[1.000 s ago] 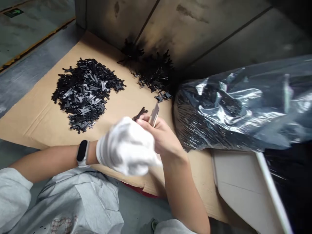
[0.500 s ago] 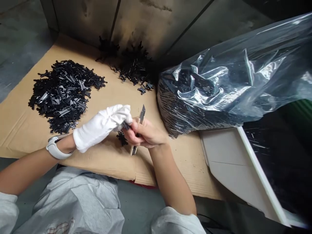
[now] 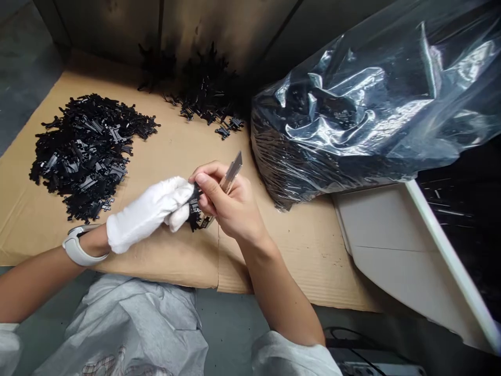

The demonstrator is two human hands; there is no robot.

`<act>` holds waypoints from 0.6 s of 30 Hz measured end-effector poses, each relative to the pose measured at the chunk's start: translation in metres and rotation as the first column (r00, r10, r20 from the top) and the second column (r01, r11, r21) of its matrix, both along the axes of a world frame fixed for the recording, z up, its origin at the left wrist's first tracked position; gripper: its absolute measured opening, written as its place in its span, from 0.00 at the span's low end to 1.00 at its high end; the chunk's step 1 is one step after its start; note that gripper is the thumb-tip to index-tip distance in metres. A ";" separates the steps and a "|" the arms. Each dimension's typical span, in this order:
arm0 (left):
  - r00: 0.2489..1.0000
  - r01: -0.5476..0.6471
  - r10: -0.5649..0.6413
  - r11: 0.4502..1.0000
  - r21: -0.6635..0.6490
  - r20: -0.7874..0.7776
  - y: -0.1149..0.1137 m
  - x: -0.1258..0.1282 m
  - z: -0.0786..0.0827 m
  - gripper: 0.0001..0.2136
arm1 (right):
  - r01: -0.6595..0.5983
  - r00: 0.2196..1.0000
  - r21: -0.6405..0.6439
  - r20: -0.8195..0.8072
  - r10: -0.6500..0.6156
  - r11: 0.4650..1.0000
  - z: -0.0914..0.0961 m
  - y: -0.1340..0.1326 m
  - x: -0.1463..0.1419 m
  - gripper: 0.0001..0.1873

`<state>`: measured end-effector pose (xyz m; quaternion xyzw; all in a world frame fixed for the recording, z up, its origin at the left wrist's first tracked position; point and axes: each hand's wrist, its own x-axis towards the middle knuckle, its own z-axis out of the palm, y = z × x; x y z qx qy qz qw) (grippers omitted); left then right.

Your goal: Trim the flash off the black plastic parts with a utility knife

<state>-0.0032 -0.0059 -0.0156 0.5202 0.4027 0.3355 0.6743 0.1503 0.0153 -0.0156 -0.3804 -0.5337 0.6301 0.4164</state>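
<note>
The person's left hand, in a white glove, and bare right hand meet over a sheet of cardboard. Gloved fingertips are pinched closely around a small black plastic piece, and the right thumb and forefinger come up against its other side; exactly how much they grip is hidden. The right hand's remaining fingers curl around a knife, held slantwise with its blade pointing up and away from the body. More black plastic shows just below the fingertips, though whether it is held or lying on the cardboard cannot be told. A pale watch circles the left wrist. To the left lies a broad pile of black pieces; a darker heap sits at the back, near a bulging plastic bag on the right.
</note>
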 end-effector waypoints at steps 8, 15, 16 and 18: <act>0.999 -0.038 0.038 0.999 0.003 -0.029 -0.004 0.002 0.014 0.22 | 0.066 0.942 0.354 0.287 -0.176 0.933 -0.007 -0.013 0.007 0.30; 0.976 -0.217 0.218 0.976 0.028 -0.028 -0.012 0.002 0.010 0.28 | -0.181 0.805 0.745 0.488 -0.338 0.642 -0.014 -0.016 0.000 0.25; 0.973 -0.229 0.230 0.973 0.029 -0.017 -0.013 0.002 0.009 0.27 | -0.188 0.798 0.763 0.486 -0.357 0.619 -0.014 -0.017 -0.002 0.25; 0.969 -0.249 0.248 0.968 0.028 0.012 -0.016 0.002 0.008 0.26 | -0.192 0.799 0.784 0.474 -0.370 0.590 -0.013 -0.018 -0.005 0.24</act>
